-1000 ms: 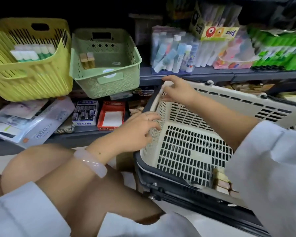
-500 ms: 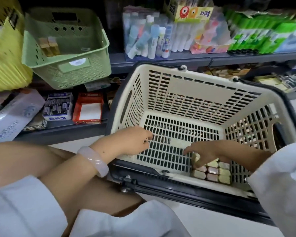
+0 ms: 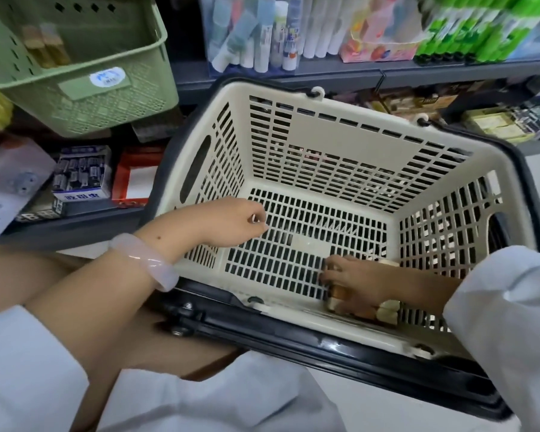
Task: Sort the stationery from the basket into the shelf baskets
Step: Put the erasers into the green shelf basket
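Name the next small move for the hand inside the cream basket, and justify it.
Probably lift the right hand out with some of the small blocks it rests on: its fingers curl over them, and similar blocks already sit in the green shelf basket.

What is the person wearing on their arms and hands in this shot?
Both arms come out of loose white fabric sleeves, pushed up so the forearms are bare. The left wrist carries a smooth, translucent pale pink bangle. The left hand shows a thin ring on one finger; the right hand appears bare, without gloves.
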